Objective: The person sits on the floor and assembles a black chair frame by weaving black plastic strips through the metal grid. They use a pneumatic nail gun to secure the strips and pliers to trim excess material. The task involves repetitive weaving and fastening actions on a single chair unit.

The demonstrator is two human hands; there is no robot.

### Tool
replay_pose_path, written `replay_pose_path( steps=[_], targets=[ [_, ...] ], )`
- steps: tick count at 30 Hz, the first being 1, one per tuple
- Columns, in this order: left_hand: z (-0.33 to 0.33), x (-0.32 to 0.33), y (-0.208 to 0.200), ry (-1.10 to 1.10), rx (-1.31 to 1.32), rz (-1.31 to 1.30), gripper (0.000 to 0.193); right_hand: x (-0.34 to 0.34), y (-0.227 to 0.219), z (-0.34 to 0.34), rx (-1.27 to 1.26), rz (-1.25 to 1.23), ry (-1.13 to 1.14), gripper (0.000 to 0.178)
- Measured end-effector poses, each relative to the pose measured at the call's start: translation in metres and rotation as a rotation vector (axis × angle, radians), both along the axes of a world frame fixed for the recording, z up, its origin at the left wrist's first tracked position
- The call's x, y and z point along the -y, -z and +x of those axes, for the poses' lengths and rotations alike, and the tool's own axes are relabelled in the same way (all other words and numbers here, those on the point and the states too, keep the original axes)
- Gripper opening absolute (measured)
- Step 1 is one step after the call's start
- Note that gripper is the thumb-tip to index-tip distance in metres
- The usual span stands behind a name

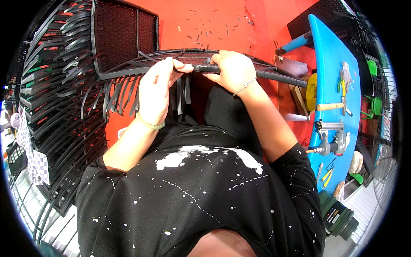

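A black furniture frame lies across my lap, with a woven rattan panel [124, 36] at its far left. Its front bar [280, 78] runs to the right and is wrapped in flat black strip. My left hand [156, 83] pinches a black rattan strip [199, 68] against this bar, thumb and fingertips together; part of the strip is hidden by the fingers. Just to the right, my right hand [234, 70] grips the bar, fingers over the top and thumb beneath. Loose strip ends [117, 96] hang from the frame below and left of my left hand.
At right a blue table [336, 55] holds a hammer [330, 106], a pneumatic nailer [333, 139] and yellow-handled pliers [327, 177]. Strip scraps [206, 33] litter the red floor ahead. More black frames with loose strips [55, 115] crowd the left. A green case [337, 216] stands lower right.
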State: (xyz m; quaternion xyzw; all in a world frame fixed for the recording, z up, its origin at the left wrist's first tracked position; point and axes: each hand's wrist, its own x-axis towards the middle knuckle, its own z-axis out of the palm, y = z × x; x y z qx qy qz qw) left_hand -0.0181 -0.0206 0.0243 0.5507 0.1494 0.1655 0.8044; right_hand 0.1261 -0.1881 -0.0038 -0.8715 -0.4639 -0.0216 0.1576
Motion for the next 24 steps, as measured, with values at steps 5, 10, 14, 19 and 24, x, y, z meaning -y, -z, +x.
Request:
replay_pose_path(
  steps=[5,10,14,19,24],
  targets=[
    [0.004,-0.003,-0.001,-0.004,-0.024,-0.025,0.028,0.0,0.003,-0.004,0.076,0.04,0.013,0.036],
    [0.004,-0.003,-0.003,-0.008,-0.037,-0.015,0.028,0.002,0.006,-0.004,0.139,0.145,-0.027,0.036],
    [0.008,-0.002,-0.006,0.002,-0.034,0.004,0.027,0.003,0.008,-0.004,0.12,0.156,-0.027,0.035],
    [0.027,-0.019,-0.007,0.012,-0.07,0.063,0.029,0.002,0.003,0.015,0.046,0.055,-0.083,0.027],
    [0.067,-0.05,-0.01,0.009,-0.074,0.067,0.026,-0.009,-0.009,0.048,0.005,0.054,-0.103,0.023]
  ],
)
